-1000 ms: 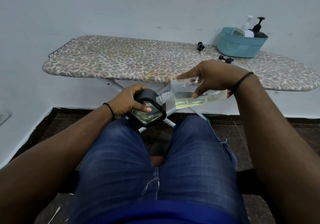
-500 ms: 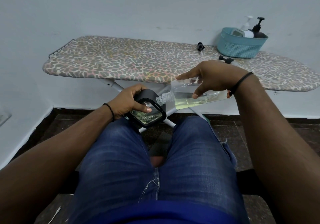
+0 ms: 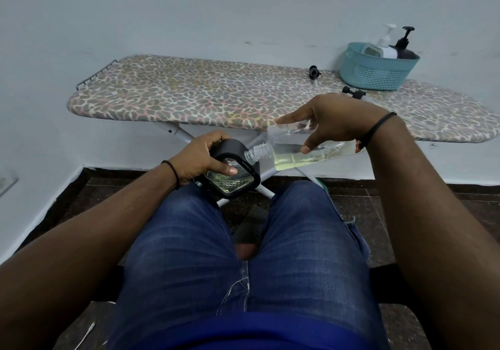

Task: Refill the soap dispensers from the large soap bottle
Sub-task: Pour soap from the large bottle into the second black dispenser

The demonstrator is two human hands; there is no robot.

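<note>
My left hand (image 3: 201,157) grips a square black-framed glass soap dispenser (image 3: 232,178) over my left knee, thumb across its open top. My right hand (image 3: 332,121) holds a clear large soap bottle (image 3: 303,155) lying nearly level, part full of pale yellow soap. Its threaded open neck (image 3: 257,153) points left and sits just above the dispenser's right rim. No stream of soap is visible.
An ironing board (image 3: 216,95) with a leopard-print cover stands ahead against the wall. On its right end sits a teal basket (image 3: 376,72) with pump bottles. Two black pump heads (image 3: 314,72) (image 3: 353,92) lie on the board. My legs in blue jeans fill the foreground.
</note>
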